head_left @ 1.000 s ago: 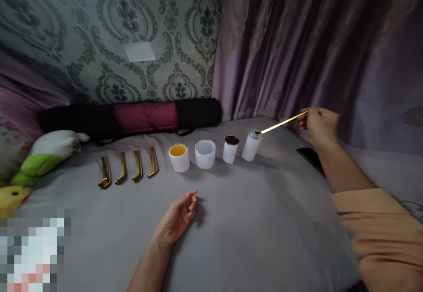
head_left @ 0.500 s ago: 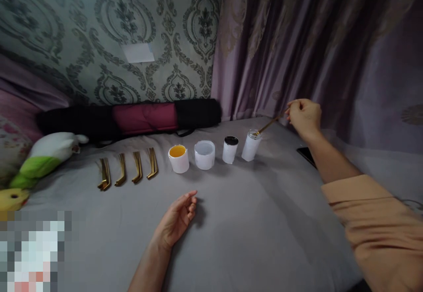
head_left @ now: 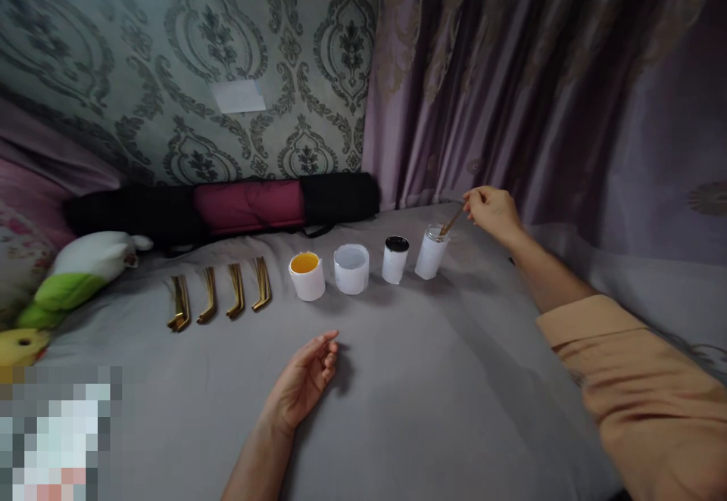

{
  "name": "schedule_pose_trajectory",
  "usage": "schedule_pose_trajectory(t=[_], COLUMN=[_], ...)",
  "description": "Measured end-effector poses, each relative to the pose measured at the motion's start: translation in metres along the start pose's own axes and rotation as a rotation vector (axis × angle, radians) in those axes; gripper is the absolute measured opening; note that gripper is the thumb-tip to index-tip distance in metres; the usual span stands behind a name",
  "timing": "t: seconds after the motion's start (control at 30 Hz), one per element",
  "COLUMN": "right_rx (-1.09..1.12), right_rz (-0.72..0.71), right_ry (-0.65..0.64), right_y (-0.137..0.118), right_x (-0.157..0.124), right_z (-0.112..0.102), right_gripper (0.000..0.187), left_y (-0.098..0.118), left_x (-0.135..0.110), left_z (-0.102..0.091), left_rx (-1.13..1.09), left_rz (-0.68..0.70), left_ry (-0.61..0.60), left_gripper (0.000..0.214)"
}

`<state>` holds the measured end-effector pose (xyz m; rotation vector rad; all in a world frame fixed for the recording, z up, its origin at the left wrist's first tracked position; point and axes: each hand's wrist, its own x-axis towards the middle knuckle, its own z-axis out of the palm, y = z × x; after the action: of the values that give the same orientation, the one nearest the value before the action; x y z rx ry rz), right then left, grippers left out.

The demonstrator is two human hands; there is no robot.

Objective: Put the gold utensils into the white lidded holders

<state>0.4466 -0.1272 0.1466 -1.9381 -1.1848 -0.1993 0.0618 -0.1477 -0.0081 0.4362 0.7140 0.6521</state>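
My right hand pinches one end of a gold metal straw above the right-hand jar. The straw slants down to the left, its lower end inside the mouth of this tall white-wrapped glass jar. My left hand holds nothing; it hovers palm inward over the sheet with fingers loosely curled and apart. Beyond it stand a white cup with an orange inside, a wide white-wrapped cup and a narrower white cup with a black top.
Several bundles of bent gold straws lie in a row at left on the grey sheet. Behind them rests a black and maroon rolled bag. Plush toys sit at far left. A purple curtain hangs at back right.
My right hand has moved left and slightly down toward the tall jar, bringing the straw with it. The straw now stands a little steeper. My left hand has hardly moved.
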Motion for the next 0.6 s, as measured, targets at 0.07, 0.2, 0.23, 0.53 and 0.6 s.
schedule_pose_trajectory(t=[0.07, 0.2, 0.23, 0.53, 0.6], right_rx=[0.002, -0.001, -0.002, -0.037, -0.038], right_rz=[0.011, 0.044, 0.043, -0.021, -0.023], right_ry=[-0.012, -0.049, -0.063, -0.155, -0.161], right_y=[-0.001, -0.001, -0.001, 0.014, 0.016], right_x=[-0.001, -0.004, -0.005, -0.006, -0.006], right_z=[0.002, 0.006, 0.007, 0.022, 0.023], right_gripper=[0.026, 0.026, 0.026, 0.026, 0.027], left_y=[0.0, 0.0, 0.0, 0.0, 0.0], left_x=[0.0, 0.001, 0.001, 0.0, 0.0], left_z=[0.0, -0.001, -0.001, 0.0, 0.001], left_rx=[0.001, 0.0, 0.0, 0.005, 0.004], left_rz=[-0.002, 0.0, -0.002, 0.004, 0.005], left_ry=[-0.004, -0.006, -0.008, -0.001, 0.001], left_gripper=[0.022, 0.021, 0.021, 0.022, 0.022])
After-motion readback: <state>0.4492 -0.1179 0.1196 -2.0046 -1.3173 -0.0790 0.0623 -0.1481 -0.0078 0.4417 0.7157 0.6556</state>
